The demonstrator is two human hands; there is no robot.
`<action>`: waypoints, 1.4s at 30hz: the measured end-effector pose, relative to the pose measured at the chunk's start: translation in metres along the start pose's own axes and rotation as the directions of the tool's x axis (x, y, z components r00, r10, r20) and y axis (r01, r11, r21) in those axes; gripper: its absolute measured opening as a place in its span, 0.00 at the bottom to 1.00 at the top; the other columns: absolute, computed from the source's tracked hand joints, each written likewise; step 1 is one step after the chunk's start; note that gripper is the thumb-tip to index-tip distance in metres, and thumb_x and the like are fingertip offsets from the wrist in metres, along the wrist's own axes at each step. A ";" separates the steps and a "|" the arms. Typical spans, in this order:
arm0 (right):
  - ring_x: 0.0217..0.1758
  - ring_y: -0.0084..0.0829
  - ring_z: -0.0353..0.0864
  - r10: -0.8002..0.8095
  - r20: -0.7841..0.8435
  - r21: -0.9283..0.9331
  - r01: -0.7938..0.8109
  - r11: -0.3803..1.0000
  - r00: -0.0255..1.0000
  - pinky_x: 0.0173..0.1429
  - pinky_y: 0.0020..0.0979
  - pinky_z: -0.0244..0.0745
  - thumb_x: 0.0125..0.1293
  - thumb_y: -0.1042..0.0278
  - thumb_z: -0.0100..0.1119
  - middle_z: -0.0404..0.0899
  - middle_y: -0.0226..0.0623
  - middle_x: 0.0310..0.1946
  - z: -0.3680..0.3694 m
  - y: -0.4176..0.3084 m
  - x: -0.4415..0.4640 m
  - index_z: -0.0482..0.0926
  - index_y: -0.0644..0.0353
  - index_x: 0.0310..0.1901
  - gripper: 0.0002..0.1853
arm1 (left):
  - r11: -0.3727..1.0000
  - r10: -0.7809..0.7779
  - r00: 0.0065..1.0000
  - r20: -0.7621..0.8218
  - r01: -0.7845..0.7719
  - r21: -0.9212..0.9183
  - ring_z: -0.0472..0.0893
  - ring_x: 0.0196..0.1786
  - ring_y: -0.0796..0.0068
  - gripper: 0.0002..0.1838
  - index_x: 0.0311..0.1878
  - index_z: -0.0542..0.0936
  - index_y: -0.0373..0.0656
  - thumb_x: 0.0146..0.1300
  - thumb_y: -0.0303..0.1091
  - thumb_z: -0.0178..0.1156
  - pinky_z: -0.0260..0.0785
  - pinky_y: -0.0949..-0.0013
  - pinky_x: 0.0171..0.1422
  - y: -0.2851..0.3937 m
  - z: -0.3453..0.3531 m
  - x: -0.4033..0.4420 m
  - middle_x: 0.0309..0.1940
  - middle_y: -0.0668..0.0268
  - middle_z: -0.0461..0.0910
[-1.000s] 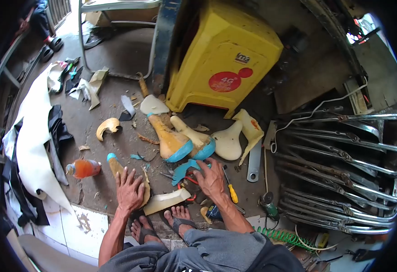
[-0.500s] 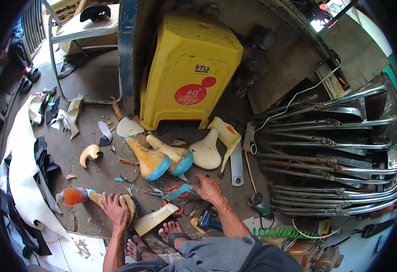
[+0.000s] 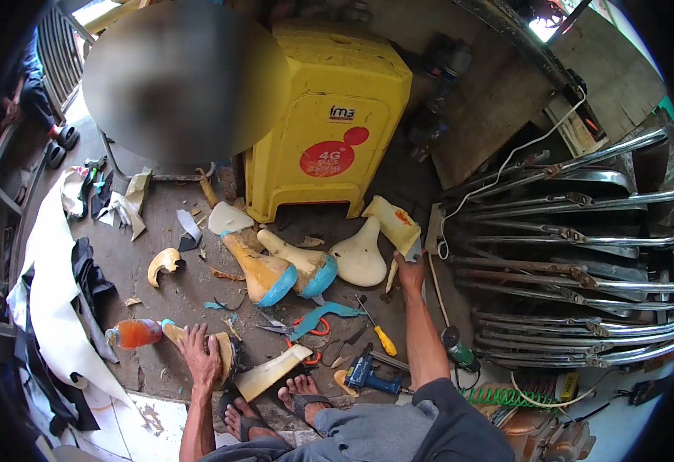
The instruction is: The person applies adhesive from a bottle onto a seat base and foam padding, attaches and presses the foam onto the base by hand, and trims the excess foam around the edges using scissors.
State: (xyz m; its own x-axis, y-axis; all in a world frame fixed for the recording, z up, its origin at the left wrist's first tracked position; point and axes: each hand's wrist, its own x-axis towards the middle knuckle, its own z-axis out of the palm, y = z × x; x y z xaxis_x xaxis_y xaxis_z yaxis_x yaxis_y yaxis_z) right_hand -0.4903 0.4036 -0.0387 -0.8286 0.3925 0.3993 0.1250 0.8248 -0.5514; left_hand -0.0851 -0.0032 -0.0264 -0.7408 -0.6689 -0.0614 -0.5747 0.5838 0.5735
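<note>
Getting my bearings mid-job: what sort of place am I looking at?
Probably a small workshop making or repairing seats. Several saddle-shaped pieces lie on the floor, a yellow-handled screwdriver sits nearby, and a large white sheet of material is heaped at the left.

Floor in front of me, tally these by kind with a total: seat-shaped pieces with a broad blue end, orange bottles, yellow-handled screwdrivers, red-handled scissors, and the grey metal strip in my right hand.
Seat-shaped pieces with a broad blue end: 2
Orange bottle: 1
Yellow-handled screwdriver: 1
Red-handled scissors: 1
Grey metal strip: 1
Total: 6
</note>
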 end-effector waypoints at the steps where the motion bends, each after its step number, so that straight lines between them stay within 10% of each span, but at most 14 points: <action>1: 0.39 0.42 0.86 0.131 0.298 0.197 -0.196 0.961 0.945 0.48 0.39 0.78 0.67 0.60 0.68 0.87 0.45 0.40 0.005 0.007 0.010 0.84 0.69 0.52 0.20 | 1.000 -0.006 1.000 -0.005 0.006 0.001 0.63 0.79 0.48 0.21 0.65 0.81 0.44 0.75 0.42 0.54 0.40 0.43 0.86 0.001 -0.003 -0.001 0.68 0.54 0.77; 4: 0.39 0.32 0.82 0.242 0.649 0.317 -0.546 0.776 0.721 0.49 0.36 0.74 0.66 0.62 0.69 0.86 0.37 0.38 -0.014 -0.016 0.018 0.86 0.69 0.49 0.19 | 0.989 -0.010 0.998 -0.064 0.001 -0.147 0.66 0.78 0.48 0.23 0.67 0.78 0.41 0.73 0.39 0.58 0.49 0.48 0.85 0.010 -0.021 -0.003 0.69 0.49 0.74; 6: 0.40 0.29 0.81 0.134 0.392 0.587 -0.360 0.725 0.910 0.50 0.33 0.74 0.67 0.64 0.69 0.86 0.35 0.37 -0.016 -0.021 0.015 0.86 0.68 0.51 0.17 | 0.978 -0.019 0.992 -0.123 -0.007 -0.209 0.71 0.74 0.47 0.22 0.66 0.78 0.39 0.72 0.34 0.59 0.57 0.52 0.81 0.026 -0.034 -0.005 0.67 0.48 0.76; 12: 0.38 0.20 0.77 -0.136 0.260 0.636 -0.063 0.769 0.956 0.46 0.25 0.71 0.69 0.68 0.68 0.83 0.28 0.37 -0.133 -0.147 -0.041 0.86 0.67 0.53 0.15 | 0.853 -0.073 0.993 0.097 0.112 -0.510 0.79 0.66 0.60 0.21 0.65 0.78 0.37 0.71 0.32 0.59 0.69 0.60 0.72 0.088 -0.074 -0.012 0.60 0.52 0.81; 16: 0.33 0.15 0.72 -0.392 0.497 0.702 -0.093 0.706 0.774 0.40 0.21 0.66 0.69 0.67 0.69 0.80 0.25 0.33 -0.171 -0.184 -0.086 0.85 0.66 0.50 0.13 | 0.523 0.045 0.976 0.211 0.158 -0.838 0.80 0.63 0.67 0.23 0.69 0.74 0.37 0.74 0.32 0.60 0.70 0.64 0.69 0.108 -0.078 -0.014 0.60 0.57 0.80; 22: 0.34 0.27 0.80 -0.816 0.570 0.818 0.026 0.574 0.096 0.41 0.29 0.75 0.62 0.75 0.71 0.83 0.38 0.33 -0.203 -0.247 -0.144 0.86 0.68 0.48 0.13 | 0.804 -0.121 0.826 -0.551 -0.244 -0.542 0.78 0.50 0.71 0.12 0.54 0.77 0.33 0.76 0.31 0.51 0.71 0.66 0.59 0.092 -0.131 -0.040 0.46 0.61 0.79; 24: 0.32 0.32 0.81 -0.839 0.511 0.853 -0.013 0.523 -0.186 0.38 0.32 0.75 0.61 0.74 0.73 0.81 0.41 0.30 -0.196 -0.251 -0.167 0.86 0.67 0.49 0.15 | 0.863 -0.167 0.814 -0.557 -0.153 -0.482 0.78 0.48 0.72 0.13 0.50 0.78 0.34 0.76 0.33 0.49 0.70 0.67 0.58 0.074 -0.160 -0.047 0.45 0.61 0.79; 28: 0.33 0.40 0.82 -0.742 0.420 0.838 -0.091 0.538 -0.522 0.37 0.37 0.75 0.60 0.69 0.73 0.81 0.42 0.33 -0.187 -0.261 -0.196 0.86 0.65 0.47 0.15 | 0.733 -0.406 0.893 -0.195 0.190 -0.653 0.80 0.49 0.70 0.14 0.54 0.81 0.36 0.73 0.34 0.55 0.72 0.66 0.61 0.032 -0.167 -0.065 0.46 0.60 0.81; 32: 0.37 0.40 0.85 -0.684 0.267 0.889 -0.100 0.447 -0.679 0.43 0.39 0.79 0.56 0.72 0.69 0.83 0.41 0.34 -0.176 -0.261 -0.217 0.86 0.62 0.50 0.17 | 0.839 0.211 0.963 0.169 -0.089 -0.537 0.75 0.68 0.56 0.35 0.67 0.76 0.40 0.61 0.48 0.74 0.65 0.55 0.74 0.036 -0.166 -0.084 0.62 0.56 0.77; 34: 0.42 0.41 0.85 -0.618 0.339 0.876 -0.001 0.482 -0.709 0.48 0.40 0.79 0.56 0.71 0.70 0.84 0.42 0.38 -0.169 -0.267 -0.212 0.85 0.62 0.51 0.19 | 0.747 0.497 0.794 0.351 -0.186 -0.638 0.77 0.66 0.53 0.36 0.67 0.77 0.40 0.58 0.47 0.76 0.68 0.55 0.71 0.054 -0.152 -0.078 0.61 0.54 0.78; 36: 0.47 0.42 0.85 -0.560 0.405 0.862 0.098 0.497 -0.722 0.52 0.41 0.79 0.55 0.70 0.71 0.84 0.42 0.42 -0.157 -0.275 -0.208 0.85 0.61 0.52 0.21 | 0.863 0.346 0.780 0.521 -0.046 -0.503 0.84 0.53 0.54 0.27 0.59 0.82 0.39 0.60 0.44 0.75 0.75 0.59 0.58 0.051 -0.119 -0.080 0.50 0.53 0.83; 39: 0.61 0.44 0.80 -0.827 0.523 0.796 0.465 0.388 -0.205 0.64 0.39 0.77 0.58 0.61 0.76 0.77 0.45 0.62 -0.147 -0.269 -0.220 0.76 0.59 0.67 0.35 | 0.904 0.230 0.923 0.307 -0.086 -0.418 0.85 0.38 0.54 0.18 0.49 0.84 0.37 0.63 0.40 0.73 0.77 0.59 0.43 0.057 -0.107 -0.070 0.36 0.55 0.83; 40: 0.61 0.44 0.80 -0.827 0.525 0.792 0.470 0.390 -0.199 0.64 0.39 0.77 0.58 0.61 0.76 0.77 0.45 0.62 -0.144 -0.261 -0.228 0.76 0.59 0.67 0.35 | 0.902 0.237 0.921 0.308 -0.092 -0.421 0.85 0.38 0.54 0.18 0.49 0.84 0.37 0.63 0.40 0.73 0.77 0.59 0.43 0.062 -0.104 -0.065 0.36 0.55 0.83; 42: 0.61 0.42 0.79 -0.423 0.893 0.446 -0.184 0.876 0.153 0.68 0.39 0.74 0.65 0.55 0.74 0.75 0.44 0.63 -0.134 -0.239 -0.242 0.74 0.63 0.68 0.34 | 0.933 0.019 0.994 0.110 0.022 -0.358 0.85 0.37 0.50 0.13 0.43 0.85 0.37 0.65 0.39 0.70 0.78 0.54 0.43 0.072 -0.100 -0.056 0.31 0.55 0.82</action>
State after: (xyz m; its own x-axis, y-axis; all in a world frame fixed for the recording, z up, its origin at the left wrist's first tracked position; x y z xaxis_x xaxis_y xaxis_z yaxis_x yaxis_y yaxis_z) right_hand -0.2464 0.1664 0.0947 -0.6669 -0.6523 -0.3602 0.0183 0.4689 -0.8830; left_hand -0.0504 0.0301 0.0999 -0.7853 -0.6030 -0.1403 -0.4283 0.3656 0.8264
